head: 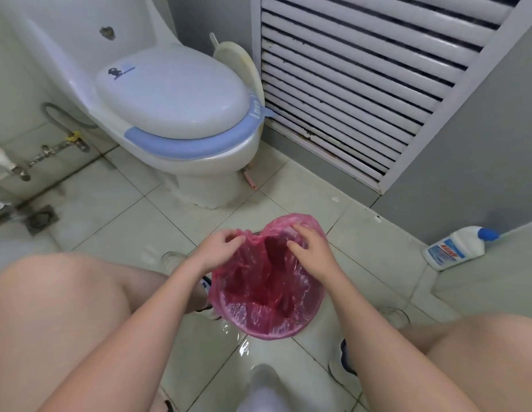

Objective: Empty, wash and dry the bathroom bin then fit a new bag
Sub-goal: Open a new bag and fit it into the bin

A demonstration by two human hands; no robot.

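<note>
My left hand pinched the thin pink plastic bag at lower centre; my right hand lay open on its far rim, both above the opening.

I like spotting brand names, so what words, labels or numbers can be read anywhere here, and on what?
"LOVE": raised letters on the pale blue padded toilet seat ring, at its side tab.
White cleaner bottle with blue cap: blue and red label, too blurred to read.
White plastic toilet lid: small dark sticker with print, too small to read.
</note>
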